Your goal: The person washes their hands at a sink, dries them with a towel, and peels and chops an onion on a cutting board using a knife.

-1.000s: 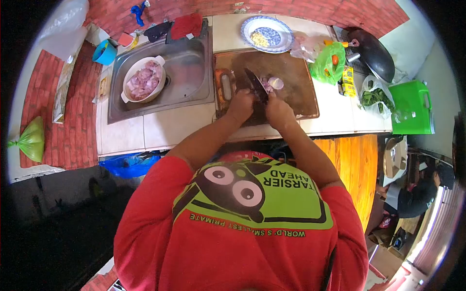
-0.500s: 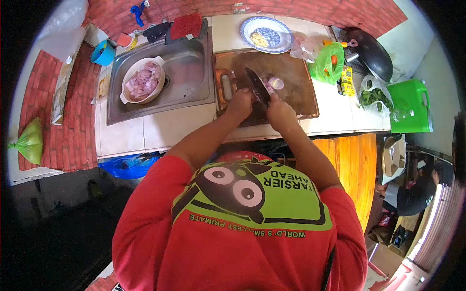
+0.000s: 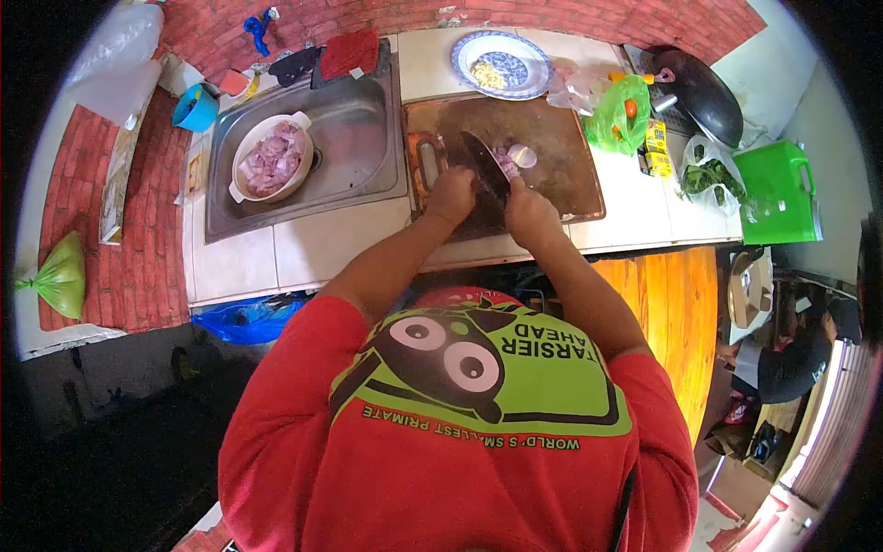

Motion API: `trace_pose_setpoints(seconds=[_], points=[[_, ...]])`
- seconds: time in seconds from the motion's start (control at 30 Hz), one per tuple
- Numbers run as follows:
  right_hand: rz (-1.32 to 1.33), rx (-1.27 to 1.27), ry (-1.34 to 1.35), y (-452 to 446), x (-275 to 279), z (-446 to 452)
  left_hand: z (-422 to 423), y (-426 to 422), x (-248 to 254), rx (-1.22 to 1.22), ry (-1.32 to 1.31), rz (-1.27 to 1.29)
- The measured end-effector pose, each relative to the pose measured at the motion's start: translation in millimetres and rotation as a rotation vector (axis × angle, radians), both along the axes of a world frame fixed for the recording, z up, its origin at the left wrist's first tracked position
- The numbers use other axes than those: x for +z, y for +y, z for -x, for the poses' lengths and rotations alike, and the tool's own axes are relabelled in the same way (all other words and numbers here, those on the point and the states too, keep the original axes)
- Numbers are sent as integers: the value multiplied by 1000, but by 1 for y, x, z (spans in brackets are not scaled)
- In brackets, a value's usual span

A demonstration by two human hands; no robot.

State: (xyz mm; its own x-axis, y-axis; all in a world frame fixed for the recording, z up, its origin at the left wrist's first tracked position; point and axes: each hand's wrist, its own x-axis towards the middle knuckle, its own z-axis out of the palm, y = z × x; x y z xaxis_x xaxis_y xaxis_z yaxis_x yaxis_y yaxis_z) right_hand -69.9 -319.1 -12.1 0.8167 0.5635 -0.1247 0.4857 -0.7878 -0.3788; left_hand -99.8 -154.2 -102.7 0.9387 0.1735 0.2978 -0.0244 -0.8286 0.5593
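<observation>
Red brick-patterned wall (image 3: pixel 368 18) behind a white-tiled counter (image 3: pixel 317 248), into which a steel sink (image 3: pixel 359 138) is set. Cutting board (image 3: pixel 566 138): brown, rectangular, surface stained, a handle slot cut near its left edge. Knife (image 3: pixel 484 164): broad dark blade, tapered to a point, held over the board by the right hand (image 3: pixel 532 213), whose fingers are wrapped about the handle. Left hand (image 3: pixel 452 193): fingers curled in beside the blade; whether anything is gripped cannot be told. Onion piece (image 3: pixel 522 155): pale, rounded, laid on the board to the right of the blade, small purplish bits (image 3: pixel 505 165) beside it. Risks, as judged: the left fingers could be nicked by a slip of the blade; the rounded piece could be set rolling by a nudge. Plate (image 3: pixel 527 72): round, blue-and-white, pale-yellow bits (image 3: pixel 488 75) heaped at one side. Pot (image 3: pixel 241 191): cream, two-handled, stood in the sink, filled with moist pink meat (image 3: pixel 275 158). Plastic bag (image 3: pixel 629 92): thin, green, translucent.
</observation>
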Motion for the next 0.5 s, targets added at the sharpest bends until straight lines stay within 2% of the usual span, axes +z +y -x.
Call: trace_pose_setpoints(seconds=[0.07,0.37,0.5], points=[[12,11,10,-2,-8,2,-1,1,2,36,56,52],[-28,-2,50,-5,-19,1,1,3,-5,-18,-43,61],[-41,1,52,-5,-7,-1,-2,7,-5,-38,-62,37]])
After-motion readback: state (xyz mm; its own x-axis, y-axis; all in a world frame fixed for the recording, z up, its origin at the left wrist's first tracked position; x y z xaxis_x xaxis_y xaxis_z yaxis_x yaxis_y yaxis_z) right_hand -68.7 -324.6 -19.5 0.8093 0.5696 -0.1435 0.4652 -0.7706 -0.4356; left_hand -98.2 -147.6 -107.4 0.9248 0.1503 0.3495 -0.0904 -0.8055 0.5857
